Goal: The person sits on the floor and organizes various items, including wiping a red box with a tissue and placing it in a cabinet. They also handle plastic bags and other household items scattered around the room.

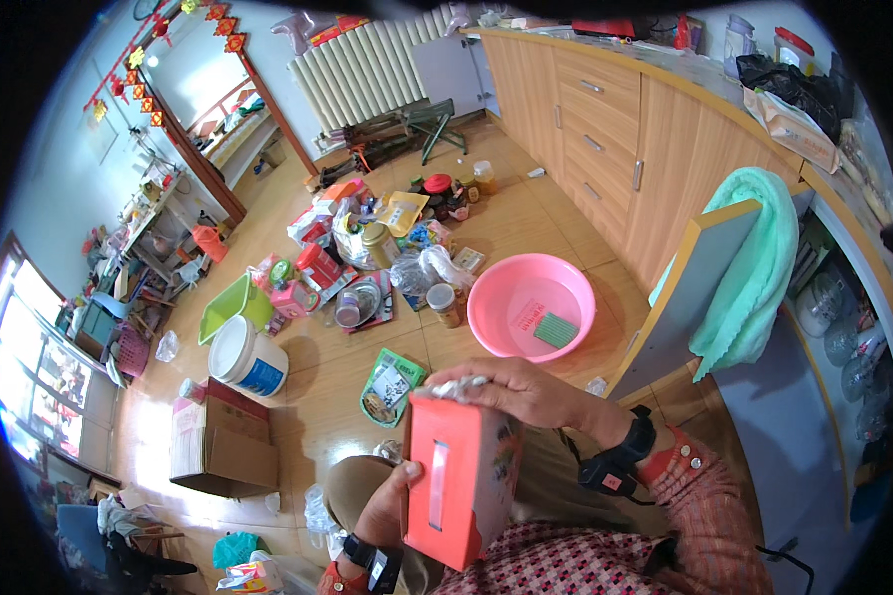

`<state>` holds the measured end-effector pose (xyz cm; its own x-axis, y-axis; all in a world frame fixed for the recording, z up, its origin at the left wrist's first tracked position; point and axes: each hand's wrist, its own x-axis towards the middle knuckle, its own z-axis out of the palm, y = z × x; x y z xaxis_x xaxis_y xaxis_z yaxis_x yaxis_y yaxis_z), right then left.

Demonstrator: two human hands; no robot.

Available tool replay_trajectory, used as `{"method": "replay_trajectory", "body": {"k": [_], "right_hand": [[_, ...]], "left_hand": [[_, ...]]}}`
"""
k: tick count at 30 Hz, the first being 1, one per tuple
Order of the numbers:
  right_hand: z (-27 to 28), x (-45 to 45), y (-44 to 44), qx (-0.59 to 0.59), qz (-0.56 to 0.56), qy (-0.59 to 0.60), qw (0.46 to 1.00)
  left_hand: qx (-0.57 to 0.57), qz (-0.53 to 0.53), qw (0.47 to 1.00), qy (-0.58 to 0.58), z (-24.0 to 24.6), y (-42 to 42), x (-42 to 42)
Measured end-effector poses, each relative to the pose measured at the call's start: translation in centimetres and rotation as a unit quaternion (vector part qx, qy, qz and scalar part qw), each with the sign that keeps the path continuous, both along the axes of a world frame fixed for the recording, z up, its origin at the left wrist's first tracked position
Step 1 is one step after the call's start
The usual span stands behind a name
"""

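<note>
A red cardboard box (446, 483) with a handle slot and a printed side rests over my lap. My left hand (388, 500) grips its left edge, thumb on the red face. On the far top end lies my right hand (517, 390), holding a crumpled whitish cloth (458, 387) against the box; its fingers are partly hidden. Just beyond, a green printed packet (392, 388) lies on the floor. Farther off stands a pink plastic basin (531, 266) of water, with a green striped cloth or sponge (555, 330) in it.
Jars, bags and tins, among them a gold-lidded tin (378, 242), crowd the floor ahead. A white bucket (247, 361), a green bin (227, 306) and a cardboard carton (227, 442) stand left. At right, a mint-green towel (748, 275) hangs over an open cabinet door (670, 297).
</note>
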<state>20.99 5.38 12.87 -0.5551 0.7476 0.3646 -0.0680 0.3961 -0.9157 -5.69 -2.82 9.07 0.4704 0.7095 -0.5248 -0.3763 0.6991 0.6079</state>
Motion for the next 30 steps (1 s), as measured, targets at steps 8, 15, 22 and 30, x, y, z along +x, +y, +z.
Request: {"method": "replay_trajectory", "body": {"k": [8, 15, 22, 30], "right_hand": [[-5.0, 2.3, 0.7, -0.168, -0.012, -0.010, 0.986], [-7.3, 1.7, 0.3, -0.326, -0.102, 0.234, 0.910], [-6.3, 0.5, -1.5, -0.382, -0.067, 0.229, 0.893], [-6.6, 1.1, -4.8, -0.388, -0.062, 0.353, 0.849]], "left_hand": [[0.014, 0.022, 1.000, 0.006, -0.6, -0.3, -0.3], [0.080, 0.092, 0.991, -0.052, -1.1, 2.6, 1.7], [0.094, 0.191, 0.964, -0.157, -1.7, 7.3, 3.7], [0.127, 0.198, 0.958, -0.162, -1.3, 7.4, 5.1]]}}
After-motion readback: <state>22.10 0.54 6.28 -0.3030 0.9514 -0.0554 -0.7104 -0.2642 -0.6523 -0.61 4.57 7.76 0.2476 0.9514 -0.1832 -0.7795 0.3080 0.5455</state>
